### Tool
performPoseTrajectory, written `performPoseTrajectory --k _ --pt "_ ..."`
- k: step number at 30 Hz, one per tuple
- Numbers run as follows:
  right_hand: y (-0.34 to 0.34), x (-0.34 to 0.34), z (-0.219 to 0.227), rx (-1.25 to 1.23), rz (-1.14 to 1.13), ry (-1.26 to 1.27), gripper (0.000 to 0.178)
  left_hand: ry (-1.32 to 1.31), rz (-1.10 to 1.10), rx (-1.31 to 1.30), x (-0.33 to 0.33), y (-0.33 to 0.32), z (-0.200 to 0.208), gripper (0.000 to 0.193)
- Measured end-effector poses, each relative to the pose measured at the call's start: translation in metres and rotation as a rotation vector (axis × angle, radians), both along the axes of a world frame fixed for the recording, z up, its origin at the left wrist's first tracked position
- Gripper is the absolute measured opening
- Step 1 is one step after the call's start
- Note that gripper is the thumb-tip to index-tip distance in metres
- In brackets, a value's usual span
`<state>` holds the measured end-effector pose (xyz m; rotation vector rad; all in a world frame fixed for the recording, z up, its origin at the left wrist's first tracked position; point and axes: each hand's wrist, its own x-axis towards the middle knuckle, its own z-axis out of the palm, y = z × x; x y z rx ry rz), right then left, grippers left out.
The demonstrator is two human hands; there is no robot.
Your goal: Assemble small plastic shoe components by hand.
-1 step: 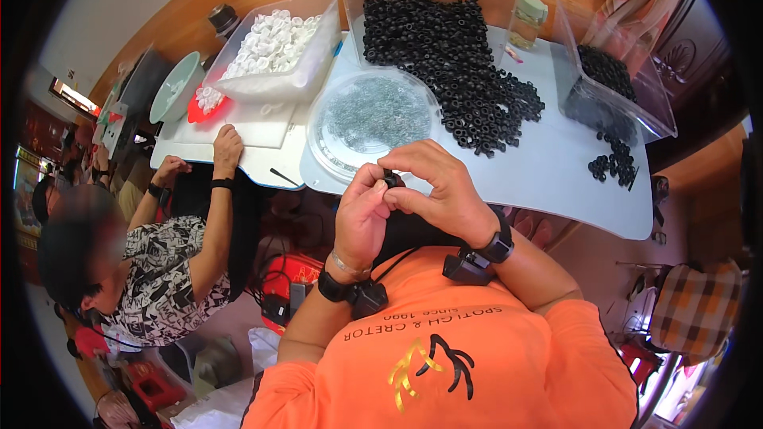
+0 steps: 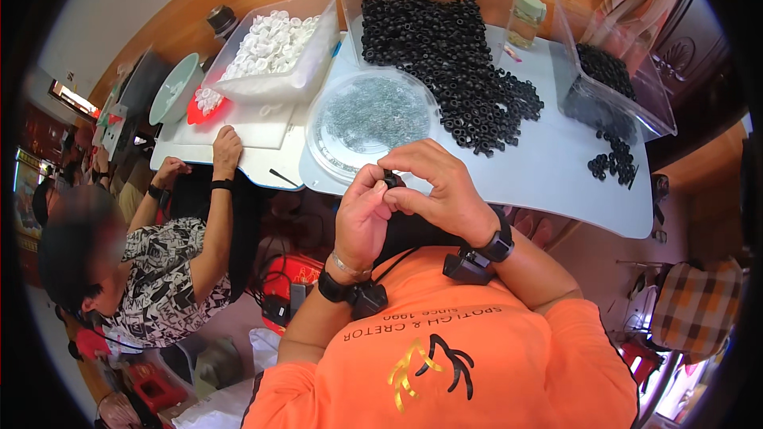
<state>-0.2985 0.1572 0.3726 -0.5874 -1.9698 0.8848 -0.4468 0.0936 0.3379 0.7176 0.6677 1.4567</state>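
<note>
Just past the table's near edge, my left hand (image 2: 362, 218) and my right hand (image 2: 441, 191) meet fingertip to fingertip. Between them they pinch a small black ring-like part (image 2: 393, 179), mostly covered by the fingers. Whether anything smaller is held with it, I cannot tell. Right behind my hands stands a round clear dish (image 2: 319, 151) holding many tiny shiny pieces (image 2: 373, 115). A large heap of similar black rings (image 2: 469, 87) spreads over the table beyond and to the right of the dish.
On the left, a co-worker (image 2: 167, 270) sits with both hands at the table edge, near a clear bin (image 2: 274, 91) of white parts, a red scoop (image 2: 203, 114) and a green bowl (image 2: 176, 87). A lidded jar (image 2: 526, 20) and a clear bin (image 2: 656, 115) of black parts stand right.
</note>
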Motion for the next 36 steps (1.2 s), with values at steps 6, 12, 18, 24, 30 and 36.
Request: performPoseTrajectory --k 6,12,18,24,30,36 --pt "0.003 0.008 -0.004 0.063 -0.011 -0.034 0.035 -0.044 -0.039 -0.032 0.005 0.000 0.000 0.016" --pt "0.001 0.011 -0.003 0.105 -0.036 -0.098 0.034 -0.040 -0.038 -0.051 0.009 0.000 -0.002 0.021" --pt "0.002 0.016 -0.008 0.128 -0.023 -0.111 0.033 -0.082 -0.104 -0.067 0.011 0.000 -0.005 0.034" --pt "0.001 0.019 -0.009 0.126 0.006 -0.106 0.035 -0.143 -0.212 0.056 0.006 0.000 -0.020 0.041" --pt "0.001 0.014 -0.014 0.191 -0.060 -0.109 0.036 -0.142 -0.177 0.033 0.012 0.000 -0.011 0.043" --pt "-0.001 0.014 -0.016 0.248 -0.080 -0.125 0.032 -0.121 -0.175 0.030 0.015 -0.002 -0.011 0.042"
